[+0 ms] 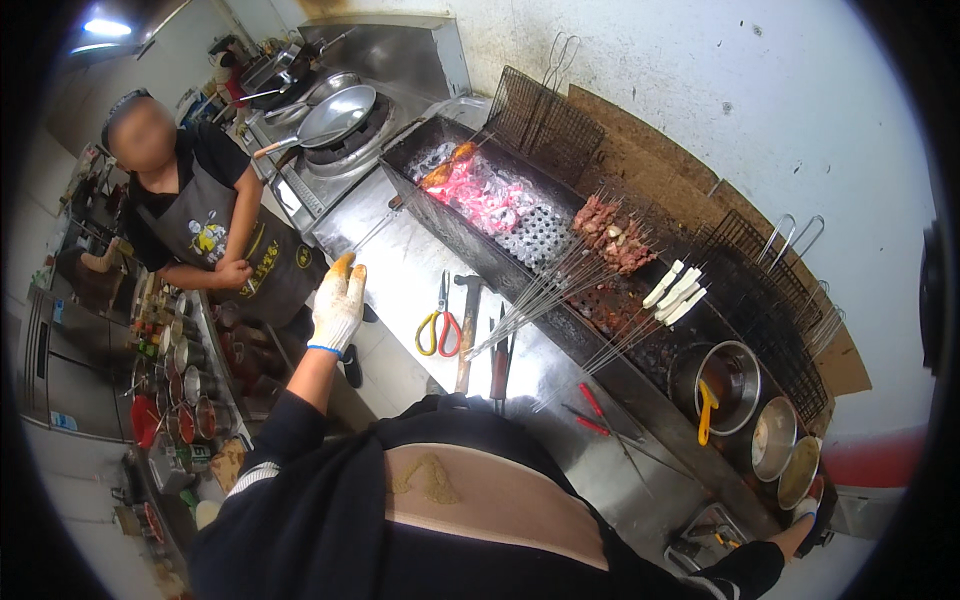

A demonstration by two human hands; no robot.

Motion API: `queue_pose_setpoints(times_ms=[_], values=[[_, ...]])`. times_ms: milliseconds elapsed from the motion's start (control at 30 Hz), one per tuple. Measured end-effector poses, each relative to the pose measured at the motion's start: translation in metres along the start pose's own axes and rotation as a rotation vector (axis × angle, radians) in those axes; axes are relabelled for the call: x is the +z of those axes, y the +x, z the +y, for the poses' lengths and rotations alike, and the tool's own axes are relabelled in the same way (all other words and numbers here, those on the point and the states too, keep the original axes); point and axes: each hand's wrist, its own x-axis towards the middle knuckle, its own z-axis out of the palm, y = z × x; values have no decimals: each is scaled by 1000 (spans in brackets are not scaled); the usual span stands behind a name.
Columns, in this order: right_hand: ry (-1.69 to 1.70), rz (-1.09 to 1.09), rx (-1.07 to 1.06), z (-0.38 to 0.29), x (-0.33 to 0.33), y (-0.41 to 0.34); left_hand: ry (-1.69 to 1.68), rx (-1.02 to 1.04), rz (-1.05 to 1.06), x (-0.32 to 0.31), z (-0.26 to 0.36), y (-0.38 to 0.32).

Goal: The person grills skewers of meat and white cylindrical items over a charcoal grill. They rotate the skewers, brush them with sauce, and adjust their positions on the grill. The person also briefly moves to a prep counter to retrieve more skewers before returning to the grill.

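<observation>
My left hand, in a white knit glove with orange-stained fingertips, is raised at the near left of a charcoal grill. Thin metal skewers run from its fingertips to browned food over glowing coals; whether the fingers grip them cannot be told. Far to the right, my right hand, also gloved, is at a small bowl at the end of a row of metal bowls; its fingers are mostly hidden. Raw-looking meat skewers and white food skewers lie across the grill.
Scissors, a hammer and red-handled tools lie on the steel counter. A yellow-handled brush rests in a sauce bowl. Wire grill baskets lean behind. A wok sits left; an aproned person stands nearby.
</observation>
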Motion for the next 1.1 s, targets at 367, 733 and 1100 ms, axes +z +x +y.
queue_pose_setpoints(times_ms=[367, 733, 1100], values=[[35, -32, -22, -2, 2, 6, 39, 23, -13, -10, 30, -5], [79, -38, -30, 6, 10, 3, 73, 33, 22, -12, 36, -11], [165, 282, 12, 5, 9, -34, 275, 389, 200, -4, 32, 23]])
